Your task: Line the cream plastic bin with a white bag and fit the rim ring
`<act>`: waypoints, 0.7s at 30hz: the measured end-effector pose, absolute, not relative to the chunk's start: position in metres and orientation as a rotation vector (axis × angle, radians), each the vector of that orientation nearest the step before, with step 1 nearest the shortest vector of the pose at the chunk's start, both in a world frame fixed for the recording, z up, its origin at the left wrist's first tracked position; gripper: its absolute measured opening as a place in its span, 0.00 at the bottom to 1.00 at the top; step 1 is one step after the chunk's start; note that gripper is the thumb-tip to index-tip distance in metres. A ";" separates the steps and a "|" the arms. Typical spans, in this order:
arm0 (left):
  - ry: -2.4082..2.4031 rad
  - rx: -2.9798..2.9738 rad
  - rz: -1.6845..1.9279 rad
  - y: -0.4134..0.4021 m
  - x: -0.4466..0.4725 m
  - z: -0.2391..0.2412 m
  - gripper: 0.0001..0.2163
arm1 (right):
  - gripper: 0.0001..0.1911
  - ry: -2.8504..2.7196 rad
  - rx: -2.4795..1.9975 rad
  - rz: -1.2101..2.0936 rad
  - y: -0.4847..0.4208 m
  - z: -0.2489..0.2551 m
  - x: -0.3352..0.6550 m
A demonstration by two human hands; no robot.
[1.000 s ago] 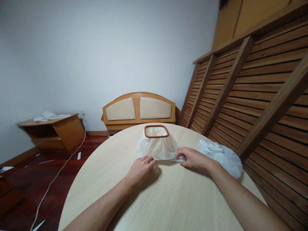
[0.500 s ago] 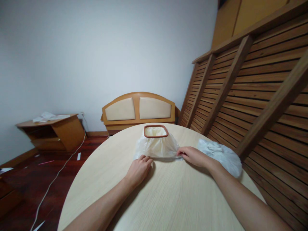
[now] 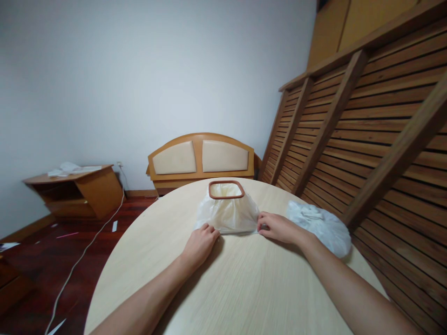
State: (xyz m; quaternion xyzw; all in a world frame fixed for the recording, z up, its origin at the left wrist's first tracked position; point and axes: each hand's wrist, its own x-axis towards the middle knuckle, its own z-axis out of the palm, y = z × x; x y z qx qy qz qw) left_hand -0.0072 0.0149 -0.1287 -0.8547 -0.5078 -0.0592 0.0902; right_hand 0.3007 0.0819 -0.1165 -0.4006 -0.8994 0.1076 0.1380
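Note:
A small waste bin stands on the round table, its sides covered by a translucent white plastic bag (image 3: 228,217) and its opening ringed by a brown rim (image 3: 226,197). At the bag's lower left edge, my left hand (image 3: 203,239) has its fingers curled onto the plastic, close to the tabletop. My right hand (image 3: 275,226) is closed in a pinch on the bag's lower right edge. The exact grip of the left fingertips is partly hidden. To the right of my right hand lies a bundled white plastic bag (image 3: 319,225).
The pale round table (image 3: 230,288) fills the foreground. A padded headboard (image 3: 200,158) stands behind it, and a slatted wooden frame (image 3: 377,130) leans along the right. At left are a low cabinet (image 3: 101,193) and a cord (image 3: 85,251) on the floor.
The bag's lower edge has drawn in at the right, where a loose flap lay flat on the table. My right fingers have curled slightly more; my left hand has barely moved.

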 end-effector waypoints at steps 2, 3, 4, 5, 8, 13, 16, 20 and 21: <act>-1.514 -2.532 -0.173 0.015 -0.007 -0.129 0.11 | 0.09 -2.621 -1.135 0.267 0.082 -0.116 0.301; -1.519 -2.527 -0.168 0.015 -0.007 -0.130 0.11 | 0.09 -2.630 -1.129 0.252 0.082 -0.116 0.300; -1.530 -2.524 -0.156 0.015 -0.007 -0.130 0.11 | 0.09 -2.635 -1.127 0.248 0.082 -0.117 0.300; -1.547 -2.521 -0.144 0.015 -0.007 -0.130 0.11 | 0.09 -2.637 -1.128 0.254 0.082 -0.118 0.300; -1.615 -2.508 -0.115 0.016 -0.008 -0.129 0.12 | 0.08 -2.621 -1.130 0.315 0.082 -0.119 0.301; -1.673 -2.482 -0.129 0.015 -0.009 -0.128 0.13 | 0.04 -2.518 -1.131 0.577 0.081 -0.113 0.302; -1.731 -2.438 -0.123 0.015 -0.008 -0.129 0.12 | 0.03 -2.443 -1.094 0.766 0.082 -0.105 0.303; -1.712 -2.424 -0.112 0.018 -0.009 -0.131 0.12 | 0.05 -2.393 -1.080 0.918 0.083 -0.100 0.307; -1.694 -2.430 -0.111 0.019 -0.010 -0.131 0.13 | 0.05 -2.399 -1.095 0.917 0.083 -0.100 0.308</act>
